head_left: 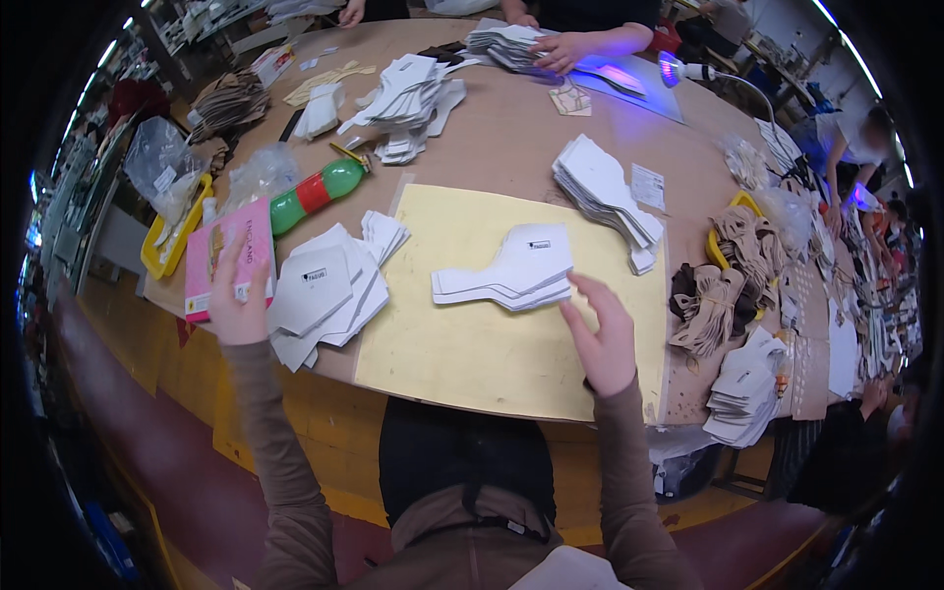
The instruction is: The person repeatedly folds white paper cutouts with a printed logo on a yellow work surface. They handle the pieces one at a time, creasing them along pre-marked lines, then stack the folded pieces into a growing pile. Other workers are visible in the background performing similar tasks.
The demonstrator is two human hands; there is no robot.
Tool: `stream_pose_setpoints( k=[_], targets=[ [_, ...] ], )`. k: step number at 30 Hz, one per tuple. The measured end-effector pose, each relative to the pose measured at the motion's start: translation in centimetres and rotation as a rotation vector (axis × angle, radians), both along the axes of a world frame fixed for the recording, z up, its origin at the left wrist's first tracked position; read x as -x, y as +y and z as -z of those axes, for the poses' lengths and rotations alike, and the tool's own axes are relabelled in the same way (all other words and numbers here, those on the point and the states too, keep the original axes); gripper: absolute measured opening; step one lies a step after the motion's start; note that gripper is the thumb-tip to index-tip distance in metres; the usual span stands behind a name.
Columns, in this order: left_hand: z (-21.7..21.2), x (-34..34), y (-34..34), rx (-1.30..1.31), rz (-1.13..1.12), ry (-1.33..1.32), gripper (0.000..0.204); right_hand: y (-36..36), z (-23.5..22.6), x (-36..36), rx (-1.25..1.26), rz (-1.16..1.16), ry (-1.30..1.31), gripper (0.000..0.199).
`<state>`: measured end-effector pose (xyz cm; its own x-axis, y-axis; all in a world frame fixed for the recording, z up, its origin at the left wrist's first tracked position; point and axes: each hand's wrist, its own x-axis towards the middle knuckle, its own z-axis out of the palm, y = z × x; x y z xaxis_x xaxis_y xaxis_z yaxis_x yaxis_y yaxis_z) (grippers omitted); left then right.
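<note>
A small stack of white cut pieces (511, 270), shaped like shoe-upper parts with a black printed mark, lies on the yellow sheet (472, 359) in front of me. My right hand (605, 339) is at the stack's right end, thumb and fingers apart; whether the fingertips touch the edge I cannot tell. To the left, my left hand (241, 300) is raised with its fingers spread, slightly blurred, in front of a pink box or book (211, 246). Beside that hand, a fanned pile of similar white pieces (329, 295) overlaps the sheet's left side.
A green bottle (320, 192) with a red band lies behind the left pile. More white stacks (605, 192) lie beyond the sheet, with beige strip bundles (713, 305) at right. Across the table, another person's hand (560, 51) rests on pieces near a lit lamp (674, 71).
</note>
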<state>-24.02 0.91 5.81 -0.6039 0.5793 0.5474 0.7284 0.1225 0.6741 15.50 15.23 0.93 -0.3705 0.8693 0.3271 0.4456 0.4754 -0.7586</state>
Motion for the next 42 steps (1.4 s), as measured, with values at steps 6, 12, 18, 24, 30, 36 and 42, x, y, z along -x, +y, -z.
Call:
stream_pose_setpoints(
  k=[6, 12, 18, 24, 30, 36, 42],
  targets=[
    [0.6, -3.2, -1.2, -0.011, 0.134, -0.117, 0.029, 9.5, 4.6, 2.9, -0.133, 0.161, -0.266, 0.038],
    [1.0, -9.8, -1.2, 0.020, 0.261, -0.147, 0.024, 8.2, 2.9, 2.7, -0.161, 0.061, 0.043, 0.024],
    [0.2, -14.3, -1.3, 0.023, 0.462, -0.150, 0.023, -0.8, -1.3, 0.5, 0.429, -0.046, 0.556, 0.017],
    [4.0, -17.3, -0.5, 0.290, 0.733, 0.053, 0.024, -5.6, 1.8, 0.2, 0.295, 0.050, 0.173, 0.032],
    [6.7, -19.2, -1.1, 0.498, 0.719, 0.258, 0.032, -6.9, 2.0, -1.6, -0.115, -0.131, -0.452, 0.036],
    [7.8, -20.6, -1.1, 0.622, 0.726, 0.274, 0.033, -6.6, 1.4, -1.7, -0.060, -0.312, -0.645, 0.034],
    [7.8, -21.1, -1.1, 0.671, 0.689, 0.255, 0.035, -6.2, 0.5, -1.6, -0.008, -0.320, -0.693, 0.032]
  ],
)
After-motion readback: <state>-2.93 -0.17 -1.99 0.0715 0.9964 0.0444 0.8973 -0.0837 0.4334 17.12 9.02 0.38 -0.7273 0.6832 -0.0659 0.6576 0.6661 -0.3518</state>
